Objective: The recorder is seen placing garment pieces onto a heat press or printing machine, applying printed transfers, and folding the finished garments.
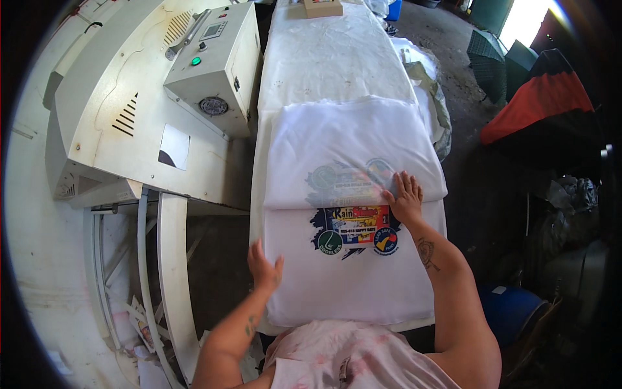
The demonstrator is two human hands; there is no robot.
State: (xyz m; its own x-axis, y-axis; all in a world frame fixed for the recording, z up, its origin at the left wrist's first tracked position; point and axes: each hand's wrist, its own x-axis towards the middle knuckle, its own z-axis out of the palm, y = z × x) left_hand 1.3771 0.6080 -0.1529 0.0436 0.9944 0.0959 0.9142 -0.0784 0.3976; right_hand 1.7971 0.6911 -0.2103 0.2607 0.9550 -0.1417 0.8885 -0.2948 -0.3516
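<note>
A white fabric (353,133) lies folded over on the long covered table (327,48), its upper layer ending across a colourful printed design (355,228) with round badges, on the lower layer. A faint image of a similar print shows through the upper layer. My right hand (405,193) lies on the upper layer near its folded edge, just right of the faint print, fingers spread and holding nothing. My left hand (265,266) is at the left edge of the lower layer, fingers apart and empty; whether it touches the cloth I cannot tell.
A white machine (116,97) with a control box (210,65) stands along the left. A brown box (322,9) sits at the table's far end. Bagged white material (421,91), a red-and-black cloth (531,107) and a blue drum (505,308) are at the right.
</note>
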